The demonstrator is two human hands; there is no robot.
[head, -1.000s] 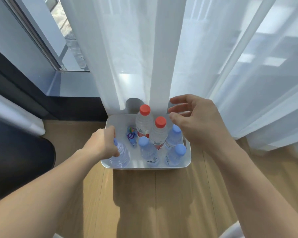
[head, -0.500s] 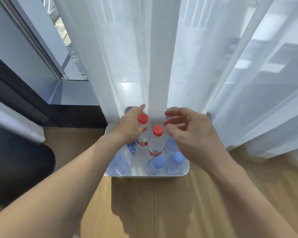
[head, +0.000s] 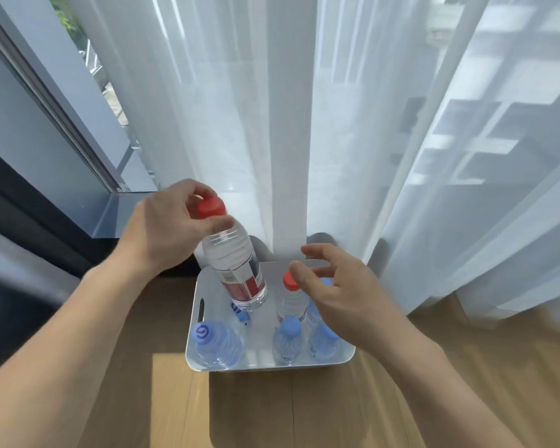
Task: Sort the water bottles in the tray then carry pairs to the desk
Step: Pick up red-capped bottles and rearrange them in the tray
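A white tray (head: 197, 321) sits on the wooden floor below the curtain. My left hand (head: 167, 226) grips a red-capped bottle (head: 236, 263) by its neck and holds it tilted above the tray's back left. My right hand (head: 340, 294) hovers with fingers apart, its fingertips close beside a second red-capped bottle (head: 291, 300) standing in the tray; I cannot tell if they touch it. Blue-capped bottles stand along the front: one at the left (head: 215, 342), one in the middle (head: 286, 339), and one (head: 320, 342) partly hidden under my right hand.
A small blue item (head: 241, 313) lies on the tray floor. White sheer curtains (head: 291, 124) hang right behind the tray. A dark window frame and sill (head: 88, 202) lie to the left. Wooden floor (head: 272, 412) stretches in front.
My left hand closed on the back red-capped bottle and lifted it out of the tray, tilted. My right hand dropped lower toward the other red-capped bottle.
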